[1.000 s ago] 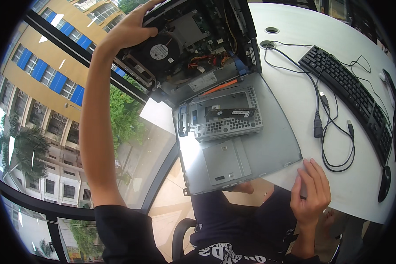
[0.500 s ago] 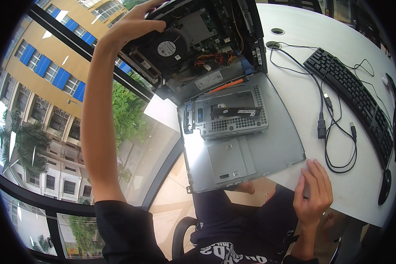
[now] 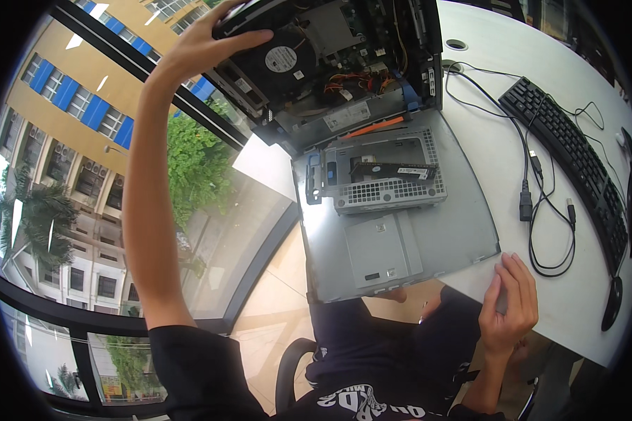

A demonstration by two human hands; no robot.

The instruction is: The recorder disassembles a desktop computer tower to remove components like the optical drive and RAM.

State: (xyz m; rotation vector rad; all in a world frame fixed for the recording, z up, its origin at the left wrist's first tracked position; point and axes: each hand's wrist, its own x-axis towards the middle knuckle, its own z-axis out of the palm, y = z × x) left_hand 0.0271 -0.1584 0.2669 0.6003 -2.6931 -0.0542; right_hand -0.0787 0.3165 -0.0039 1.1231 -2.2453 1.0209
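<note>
My left hand (image 3: 202, 49) grips the far left edge of an open desktop computer case (image 3: 344, 111), thumb on the inner side. Its other fingers are mostly hidden behind the edge. Inside show a round fan (image 3: 281, 59), a circuit board and coloured wires. In front of the case lies a grey metal side panel (image 3: 467, 210). On it rests a perforated metal drive cage (image 3: 393, 195), with a black memory stick (image 3: 390, 170) lying tilted across its top. My right hand (image 3: 510, 309) holds nothing, fingers loosely stretched at the table edge beside the panel's near right corner.
On the white table (image 3: 470, 147) at the right are a black keyboard (image 3: 565, 151), a black mouse (image 3: 612, 305) and coiled cables with a power plug (image 3: 525, 203). The panel's near edge overhangs my lap. A window (image 3: 70, 210) stands at the left.
The whole picture has shifted slightly to the right. The case, with my left hand still on it, appears a little farther off. My right hand stays beside the panel's corner.
</note>
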